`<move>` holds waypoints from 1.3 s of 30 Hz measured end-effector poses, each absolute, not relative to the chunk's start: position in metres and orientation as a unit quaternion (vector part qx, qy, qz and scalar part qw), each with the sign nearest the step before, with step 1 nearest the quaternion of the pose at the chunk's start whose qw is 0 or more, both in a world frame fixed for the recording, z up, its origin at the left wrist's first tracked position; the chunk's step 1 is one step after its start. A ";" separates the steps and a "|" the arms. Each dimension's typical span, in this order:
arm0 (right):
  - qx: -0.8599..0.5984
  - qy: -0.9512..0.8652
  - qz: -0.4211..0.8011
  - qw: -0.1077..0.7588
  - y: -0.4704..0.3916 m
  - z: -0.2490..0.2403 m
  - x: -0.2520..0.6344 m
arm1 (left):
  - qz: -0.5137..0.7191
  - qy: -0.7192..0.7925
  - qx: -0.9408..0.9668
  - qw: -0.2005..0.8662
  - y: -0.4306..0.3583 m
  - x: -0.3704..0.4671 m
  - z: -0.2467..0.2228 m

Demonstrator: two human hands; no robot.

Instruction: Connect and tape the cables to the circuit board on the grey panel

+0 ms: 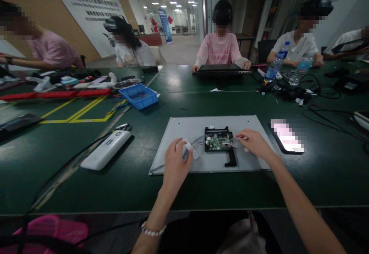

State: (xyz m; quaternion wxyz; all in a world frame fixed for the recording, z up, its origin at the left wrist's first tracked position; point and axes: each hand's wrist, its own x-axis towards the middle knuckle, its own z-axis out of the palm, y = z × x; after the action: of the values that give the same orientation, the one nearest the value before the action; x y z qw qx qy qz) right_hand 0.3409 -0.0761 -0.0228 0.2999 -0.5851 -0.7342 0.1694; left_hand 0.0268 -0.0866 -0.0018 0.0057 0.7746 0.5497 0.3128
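Note:
A green circuit board sits in a black plastic frame on a flat pale grey panel. Grey wires run from the board's left side toward my left hand. That hand is closed, thumb and fingers pinching a small white strip that looks like tape, over the wires. My right hand is at the board's right edge, fingertips pressed together. Whatever lies between them is small and partly hidden; a pale scrap shows just beside it.
A white power bank with a black cable lies left of the panel, a phone right of it. Beyond are a blue tray, two plastic bottles and tangled cables. Several people sit around the green table, one behind a dark flat device.

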 end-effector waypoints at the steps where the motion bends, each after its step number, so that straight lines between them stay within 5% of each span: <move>1: -0.583 -0.732 0.181 0.301 -0.076 -0.022 0.341 | 0.315 0.548 0.774 0.014 -0.088 0.026 -0.001; 21: -0.554 -0.735 0.275 0.278 -0.079 -0.019 0.337 | 0.214 0.598 0.764 0.117 -0.033 0.010 -0.002; 30: -0.578 -0.716 0.288 0.265 -0.079 -0.018 0.334 | 0.297 0.561 0.752 0.177 -0.031 0.009 -0.007; 39: -0.607 -0.680 0.285 0.296 -0.076 -0.022 0.340 | 0.327 0.557 0.753 0.125 -0.019 0.002 0.002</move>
State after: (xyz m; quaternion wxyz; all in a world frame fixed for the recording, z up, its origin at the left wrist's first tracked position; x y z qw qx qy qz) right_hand 0.3405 -0.0763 -0.0223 0.2964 -0.6073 -0.6796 0.2853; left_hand 0.0023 -0.0192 0.0024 0.1247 0.7533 0.5569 0.3269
